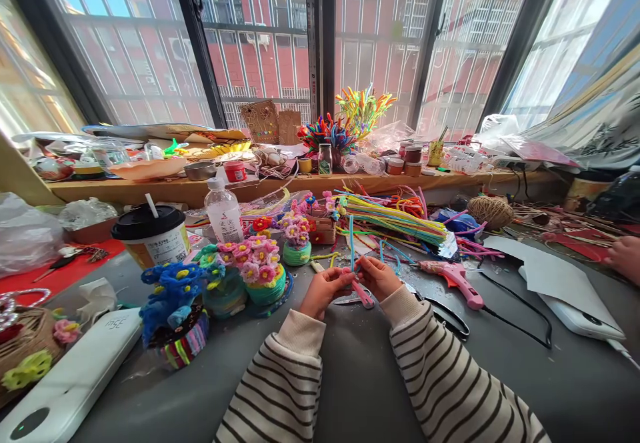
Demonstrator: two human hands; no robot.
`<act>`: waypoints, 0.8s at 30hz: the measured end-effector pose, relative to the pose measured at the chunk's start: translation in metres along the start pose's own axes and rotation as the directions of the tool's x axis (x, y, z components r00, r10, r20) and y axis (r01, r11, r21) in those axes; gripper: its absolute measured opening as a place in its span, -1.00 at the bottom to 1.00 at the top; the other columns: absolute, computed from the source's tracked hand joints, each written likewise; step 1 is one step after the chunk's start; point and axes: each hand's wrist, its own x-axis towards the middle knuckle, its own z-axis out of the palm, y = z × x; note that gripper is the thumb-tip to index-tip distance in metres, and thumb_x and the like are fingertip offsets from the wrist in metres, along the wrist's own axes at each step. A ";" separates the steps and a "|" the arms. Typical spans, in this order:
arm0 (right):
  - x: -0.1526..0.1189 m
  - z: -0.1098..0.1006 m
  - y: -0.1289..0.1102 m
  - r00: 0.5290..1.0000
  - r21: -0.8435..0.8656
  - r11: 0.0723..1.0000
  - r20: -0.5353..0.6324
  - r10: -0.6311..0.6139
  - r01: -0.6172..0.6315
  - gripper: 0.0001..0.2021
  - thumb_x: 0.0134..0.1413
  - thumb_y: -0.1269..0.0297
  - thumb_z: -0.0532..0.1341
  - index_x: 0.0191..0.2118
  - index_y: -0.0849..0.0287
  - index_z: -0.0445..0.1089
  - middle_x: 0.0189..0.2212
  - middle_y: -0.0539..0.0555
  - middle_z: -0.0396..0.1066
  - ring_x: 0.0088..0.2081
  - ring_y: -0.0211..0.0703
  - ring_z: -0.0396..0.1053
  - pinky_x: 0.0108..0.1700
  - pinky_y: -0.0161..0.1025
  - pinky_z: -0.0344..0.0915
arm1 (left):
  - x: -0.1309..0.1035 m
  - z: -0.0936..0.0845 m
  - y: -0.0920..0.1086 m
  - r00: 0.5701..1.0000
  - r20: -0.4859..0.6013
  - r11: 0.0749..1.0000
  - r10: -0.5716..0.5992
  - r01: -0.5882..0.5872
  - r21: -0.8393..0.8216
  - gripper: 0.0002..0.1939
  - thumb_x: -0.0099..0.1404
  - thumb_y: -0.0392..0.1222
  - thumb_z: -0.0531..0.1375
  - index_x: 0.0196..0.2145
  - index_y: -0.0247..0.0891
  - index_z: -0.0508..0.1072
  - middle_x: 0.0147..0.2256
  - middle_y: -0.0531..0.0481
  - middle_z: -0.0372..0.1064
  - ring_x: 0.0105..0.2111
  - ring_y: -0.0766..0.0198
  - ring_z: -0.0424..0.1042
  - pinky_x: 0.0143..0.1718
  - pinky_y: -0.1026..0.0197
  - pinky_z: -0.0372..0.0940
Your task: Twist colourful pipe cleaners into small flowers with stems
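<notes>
A light-blue pipe cleaner (pixel 351 241) stands upright between my hands, its lower end at my fingertips. My left hand (pixel 325 291) is closed in a pinch at that lower end. From the other side, my right hand (pixel 381 279) pinches close to the same spot, the fingertips of both hands nearly meeting. Something pink shows at the left fingertips, too small to make out. Just below the hands, scissors (pixel 367 298) with what look like pink handles lie on the grey table (pixel 357 376), partly hidden. More blue pipe cleaner pieces (pixel 397 256) lie behind my right hand.
A pink glue gun (pixel 457 279) with a black cord lies to the right. Left stand pipe-cleaner flower pots (pixel 263 283), a lidded cup (pixel 153 236) and a water bottle (pixel 223 209). Behind is a pipe-cleaner bundle (pixel 400 219). Another person's hand (pixel 625 257) shows at the right edge.
</notes>
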 end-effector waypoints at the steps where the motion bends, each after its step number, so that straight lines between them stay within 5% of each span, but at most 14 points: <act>1: 0.000 0.000 0.000 1.000 0.006 1.000 -0.022 -0.010 0.011 -0.72 -0.56 0.14 0.32 -0.63 0.21 0.36 -0.64 -0.07 0.32 -0.64 -0.45 0.20 -0.56 -0.43 0.17 | 0.000 0.000 0.000 1.000 -0.001 1.000 -0.004 0.004 -0.023 -0.81 -0.27 -0.16 0.28 -0.61 -0.25 0.40 -0.59 0.09 0.36 -0.56 0.38 0.34 -0.46 0.34 0.28; 8: 0.003 -0.001 0.003 0.999 0.035 0.999 -0.029 -0.030 0.031 -0.71 -0.54 0.19 0.33 -0.52 0.19 0.38 -0.60 -0.04 0.33 -0.57 -0.37 0.25 -0.53 -0.38 0.18 | 0.003 -0.002 -0.003 0.997 -0.065 0.997 0.039 -0.043 -0.070 -0.82 -0.22 -0.16 0.26 -0.55 -0.21 0.44 -0.52 0.06 0.39 -0.50 0.34 0.35 -0.38 0.28 0.29; 16: 0.004 0.001 0.008 0.997 0.007 0.998 0.027 -0.066 0.066 -0.71 -0.50 0.14 0.31 -0.61 0.20 0.26 -0.67 -0.11 0.26 -0.67 -0.48 0.08 -0.65 -0.44 -0.01 | 0.002 -0.001 -0.002 0.995 -0.092 0.997 0.040 -0.046 -0.065 -0.88 -0.21 -0.19 0.25 -0.60 -0.20 0.43 -0.50 0.10 0.37 -0.54 0.41 0.32 -0.47 0.35 0.29; 24: 0.002 0.003 0.004 0.976 -0.187 0.958 0.050 -0.213 0.219 -0.70 -0.46 0.18 0.30 -0.51 0.17 0.25 -0.60 -0.07 0.33 -0.57 -0.36 0.22 -0.53 -0.37 0.14 | 0.002 -0.001 -0.003 0.990 -0.130 0.990 0.061 -0.077 -0.119 -0.82 -0.22 -0.21 0.26 -0.55 -0.28 0.43 -0.51 0.08 0.37 -0.55 0.44 0.32 -0.49 0.39 0.29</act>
